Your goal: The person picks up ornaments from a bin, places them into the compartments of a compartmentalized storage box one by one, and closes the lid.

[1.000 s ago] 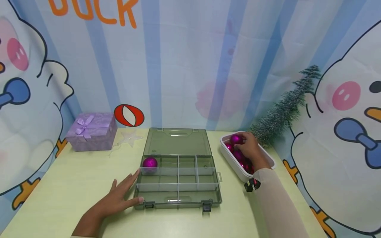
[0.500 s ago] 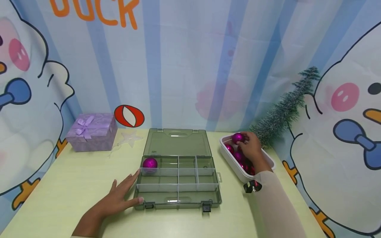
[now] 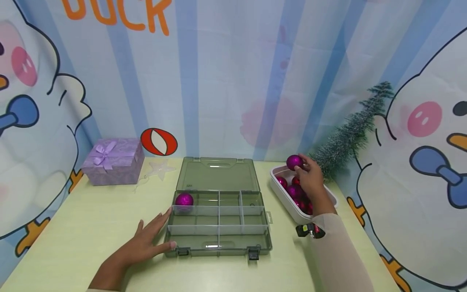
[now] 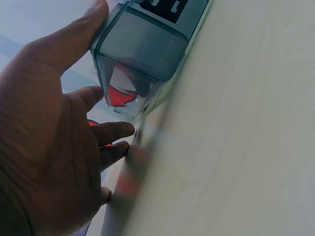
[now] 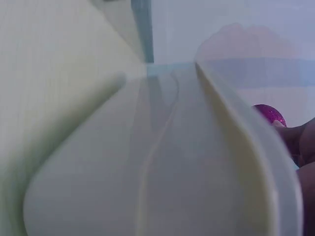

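A pale bench (image 3: 219, 275) is being occupied by an open green compartment box (image 3: 240, 242), its left wall being touched from nine o'clock by the left hand (image 3: 144, 243), fingers extended. Toward three o'clock, a white tub (image 3: 288, 204) of shiny balls (image 3: 294, 190) is being overhung by the right hand (image 3: 310, 176). A magenta ball (image 3: 293, 162) is being pinched in its grip above the tub's eleven o'clock end; another ball (image 3: 184, 199) is being housed in the box's ten o'clock compartment. A dropped, rolling ball is being risked, arguably, by a fingertip hold on a curved surface; a tipped tub, by the right wrist (image 3: 324, 206) crossing its rim.
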Demonstrator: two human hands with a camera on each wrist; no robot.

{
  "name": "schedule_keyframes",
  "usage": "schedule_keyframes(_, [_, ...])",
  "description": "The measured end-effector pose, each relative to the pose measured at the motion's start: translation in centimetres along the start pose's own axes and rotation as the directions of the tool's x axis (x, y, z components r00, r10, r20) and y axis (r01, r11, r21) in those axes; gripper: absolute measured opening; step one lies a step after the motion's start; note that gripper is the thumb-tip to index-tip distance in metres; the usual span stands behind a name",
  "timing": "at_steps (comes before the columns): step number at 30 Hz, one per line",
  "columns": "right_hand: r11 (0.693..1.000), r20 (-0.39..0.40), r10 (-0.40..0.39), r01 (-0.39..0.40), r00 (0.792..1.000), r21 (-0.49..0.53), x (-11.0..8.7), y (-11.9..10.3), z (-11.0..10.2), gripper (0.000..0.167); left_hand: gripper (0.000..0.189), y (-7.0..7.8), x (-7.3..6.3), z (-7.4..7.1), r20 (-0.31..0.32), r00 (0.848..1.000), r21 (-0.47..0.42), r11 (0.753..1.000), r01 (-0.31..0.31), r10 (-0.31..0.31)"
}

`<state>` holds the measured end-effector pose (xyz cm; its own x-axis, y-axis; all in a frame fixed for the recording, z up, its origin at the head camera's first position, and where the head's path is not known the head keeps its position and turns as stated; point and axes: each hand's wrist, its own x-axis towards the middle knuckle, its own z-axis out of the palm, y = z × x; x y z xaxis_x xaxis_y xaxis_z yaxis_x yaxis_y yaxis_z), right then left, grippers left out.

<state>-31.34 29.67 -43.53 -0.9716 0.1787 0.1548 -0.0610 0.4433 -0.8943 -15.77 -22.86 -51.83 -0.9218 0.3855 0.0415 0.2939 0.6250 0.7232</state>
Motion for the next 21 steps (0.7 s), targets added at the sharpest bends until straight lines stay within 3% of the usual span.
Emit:
schedule_keyframes(5, [0.993,0.017,-0.007,0.005,1.0,0.115,-0.4,-0.7,0.7,0.057,0.099,-0.1,0.1,0.0,0.003,1.0,-0.001,1.0,0.003,-0.003])
schedule_keyframes(12, [0.988,0.037,-0.095,0.089,0.995,0.125,-0.9,-1.8,2.1,0.054,0.1,-0.1,0.1,0.0,0.005,1.0,-0.005,1.0,0.009,-0.009])
schedule_keyframes(18, [0.969,0.099,-0.133,0.108,0.986,0.221,-1.6,-2.7,3.4,0.051,0.1,-0.1,0.1,0.0,0.011,1.0,-0.001,1.0,0.014,-0.014])
schedule_keyframes(21, [0.967,0.132,-0.165,0.134,0.977,0.218,-1.9,-3.0,4.0,0.057,0.101,-0.1,0.1,0.0,0.013,1.0,0.001,1.0,0.02,-0.02])
